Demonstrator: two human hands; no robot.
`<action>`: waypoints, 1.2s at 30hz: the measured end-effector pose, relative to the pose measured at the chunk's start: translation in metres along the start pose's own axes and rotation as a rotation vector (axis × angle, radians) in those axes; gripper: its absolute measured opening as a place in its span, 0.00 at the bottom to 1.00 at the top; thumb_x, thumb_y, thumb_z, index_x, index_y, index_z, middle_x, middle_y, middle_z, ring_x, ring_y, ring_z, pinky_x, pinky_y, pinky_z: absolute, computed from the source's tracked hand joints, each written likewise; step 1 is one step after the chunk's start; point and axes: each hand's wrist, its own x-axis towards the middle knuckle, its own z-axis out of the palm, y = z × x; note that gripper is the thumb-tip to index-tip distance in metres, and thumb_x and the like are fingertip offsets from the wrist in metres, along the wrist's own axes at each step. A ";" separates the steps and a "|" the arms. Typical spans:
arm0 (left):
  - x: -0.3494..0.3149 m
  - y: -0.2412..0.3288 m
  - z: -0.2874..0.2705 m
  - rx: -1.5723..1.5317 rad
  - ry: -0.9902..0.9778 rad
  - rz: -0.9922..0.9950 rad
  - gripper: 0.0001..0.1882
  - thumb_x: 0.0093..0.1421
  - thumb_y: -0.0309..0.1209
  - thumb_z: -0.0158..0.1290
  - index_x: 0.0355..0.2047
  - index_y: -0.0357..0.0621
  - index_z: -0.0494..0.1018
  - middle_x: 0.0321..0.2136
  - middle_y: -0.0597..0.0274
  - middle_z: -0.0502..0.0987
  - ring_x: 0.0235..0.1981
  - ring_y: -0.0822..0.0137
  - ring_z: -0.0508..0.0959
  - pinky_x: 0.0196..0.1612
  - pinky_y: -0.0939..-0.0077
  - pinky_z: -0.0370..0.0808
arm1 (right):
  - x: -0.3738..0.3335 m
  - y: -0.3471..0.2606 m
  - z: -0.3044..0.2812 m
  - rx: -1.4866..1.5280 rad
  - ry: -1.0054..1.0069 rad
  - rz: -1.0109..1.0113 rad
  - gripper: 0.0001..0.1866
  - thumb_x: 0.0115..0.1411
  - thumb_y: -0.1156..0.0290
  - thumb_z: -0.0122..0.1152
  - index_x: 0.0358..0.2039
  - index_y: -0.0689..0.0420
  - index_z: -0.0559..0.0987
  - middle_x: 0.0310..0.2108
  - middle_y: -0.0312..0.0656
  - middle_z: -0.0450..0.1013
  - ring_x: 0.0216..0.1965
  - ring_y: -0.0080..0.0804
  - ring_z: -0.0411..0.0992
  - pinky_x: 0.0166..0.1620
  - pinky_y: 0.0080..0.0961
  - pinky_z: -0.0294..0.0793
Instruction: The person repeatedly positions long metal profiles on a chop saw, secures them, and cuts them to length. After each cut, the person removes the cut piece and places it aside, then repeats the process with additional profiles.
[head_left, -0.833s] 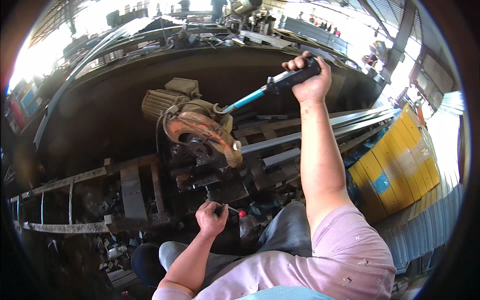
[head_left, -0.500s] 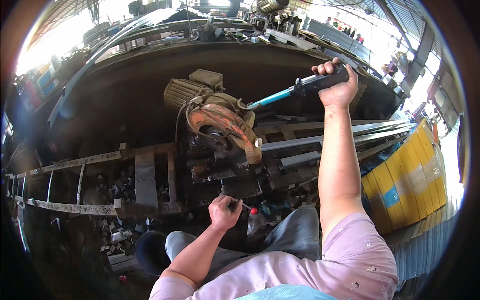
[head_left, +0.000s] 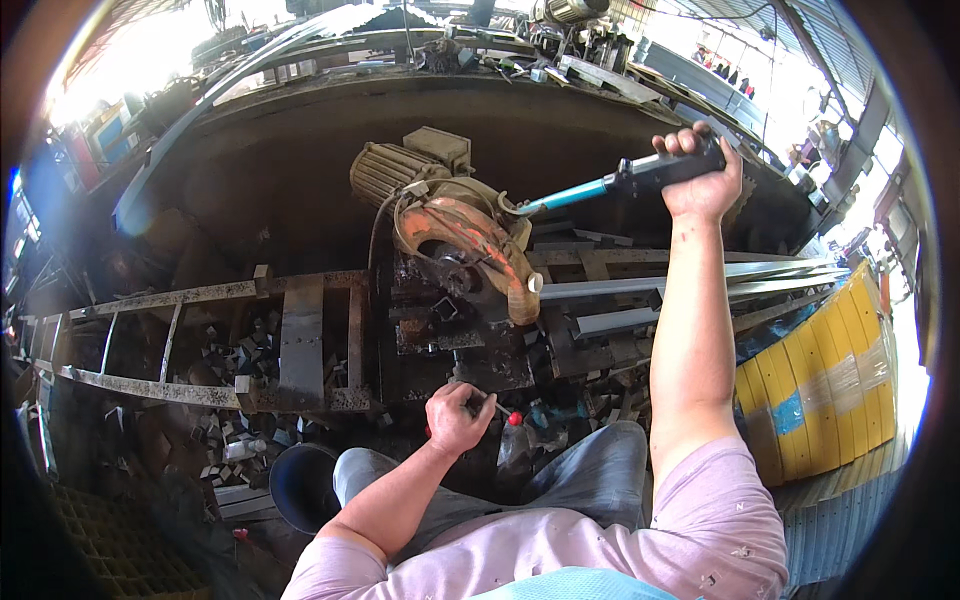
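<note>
My right hand (head_left: 703, 172), raised at the upper right, is wrapped round the black grip (head_left: 650, 177) of a blue lever (head_left: 563, 196). That lever runs to a cut-off saw with a worn orange guard (head_left: 465, 235) and a dusty ribbed motor (head_left: 385, 178). The saw head sits above a dark machine bed (head_left: 410, 370); part of its blade is in shadow under the guard. Low in front of the bed, my left hand (head_left: 460, 415) is closed on a crank handle with a red knob (head_left: 515, 419). A threaded rod (head_left: 457, 363) leads from this hand toward the bed.
Left of the saw extends a ladder-like metal rack (head_left: 170, 295), with many small metal offcuts (head_left: 215, 455) beneath it. Long pale metal bars (head_left: 690, 280) lie to the right, near stacked yellow panels (head_left: 820, 375). A dark bucket (head_left: 302, 485) stands by my left leg.
The whole view has shifted and turned slightly, so the saw sits farther right in the picture. Both hands keep their holds, with no clear movement of the lever or crank.
</note>
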 end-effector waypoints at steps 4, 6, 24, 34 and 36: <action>-0.011 0.004 0.006 0.032 0.012 -0.009 0.13 0.56 0.36 0.71 0.22 0.44 0.80 0.24 0.56 0.83 0.29 0.48 0.84 0.37 0.56 0.81 | 0.023 0.006 0.017 -0.019 0.045 0.008 0.25 0.69 0.50 0.53 0.46 0.62 0.80 0.37 0.52 0.80 0.42 0.53 0.78 0.56 0.57 0.77; -0.017 0.003 0.013 0.042 0.026 0.018 0.13 0.56 0.36 0.72 0.22 0.45 0.80 0.24 0.56 0.82 0.29 0.49 0.84 0.37 0.56 0.81 | 0.037 0.006 0.031 -0.047 0.045 0.008 0.25 0.71 0.51 0.51 0.47 0.64 0.79 0.38 0.55 0.82 0.42 0.56 0.79 0.54 0.58 0.78; -0.087 -0.027 0.093 0.078 -0.003 0.153 0.12 0.53 0.34 0.73 0.22 0.45 0.80 0.24 0.57 0.83 0.28 0.51 0.84 0.36 0.57 0.81 | 0.098 0.101 0.099 -0.263 0.026 -0.042 0.34 0.70 0.25 0.57 0.41 0.48 0.82 0.24 0.38 0.75 0.22 0.35 0.77 0.22 0.35 0.76; -0.103 -0.035 0.117 0.057 -0.012 0.223 0.13 0.53 0.35 0.73 0.20 0.48 0.79 0.22 0.58 0.82 0.26 0.52 0.83 0.34 0.57 0.80 | 0.137 0.126 0.092 -0.384 -0.063 -0.258 0.34 0.73 0.29 0.55 0.57 0.48 0.77 0.27 0.34 0.74 0.23 0.29 0.73 0.25 0.32 0.74; -0.102 -0.037 0.120 0.065 -0.026 0.231 0.13 0.54 0.36 0.73 0.20 0.48 0.80 0.22 0.58 0.82 0.26 0.52 0.83 0.35 0.57 0.81 | 0.137 0.117 0.080 -0.504 -0.089 -0.196 0.39 0.74 0.31 0.54 0.71 0.47 0.67 0.48 0.43 0.74 0.44 0.33 0.74 0.45 0.36 0.75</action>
